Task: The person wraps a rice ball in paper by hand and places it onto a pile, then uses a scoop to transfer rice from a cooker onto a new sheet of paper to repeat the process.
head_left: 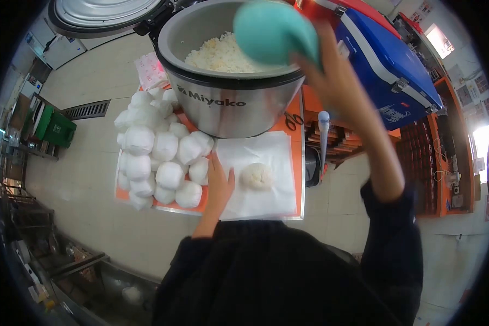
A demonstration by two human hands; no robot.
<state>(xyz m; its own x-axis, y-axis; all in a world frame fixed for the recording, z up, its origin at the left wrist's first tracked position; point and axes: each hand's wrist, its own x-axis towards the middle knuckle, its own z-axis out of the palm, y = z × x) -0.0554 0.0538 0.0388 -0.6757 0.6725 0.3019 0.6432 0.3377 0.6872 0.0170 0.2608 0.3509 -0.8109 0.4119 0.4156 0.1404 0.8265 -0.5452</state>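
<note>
My right hand [323, 65], smeared by motion, grips a teal bowl [271, 32] over the rim of a large rice cooker [228, 106]. Cooked rice [220, 53] shows inside the cooker; the bowl hides part of it, and its inside is turned from view. My left hand [219, 182] lies with fingers extended on the left edge of a stack of white paper sheets [280, 201]. A rounded mound of rice [257, 176] sits on the top sheet. Left of that hand are several white wrapped bundles [169, 175], piled up.
The cooker's lid [108, 13] stands open at the back left. Black scissors [294, 120] lie on the orange table [298, 163] right of the cooker. A blue cooler box [388, 65] stands at the right. A pink-and-white packet [151, 70] is behind the bundles.
</note>
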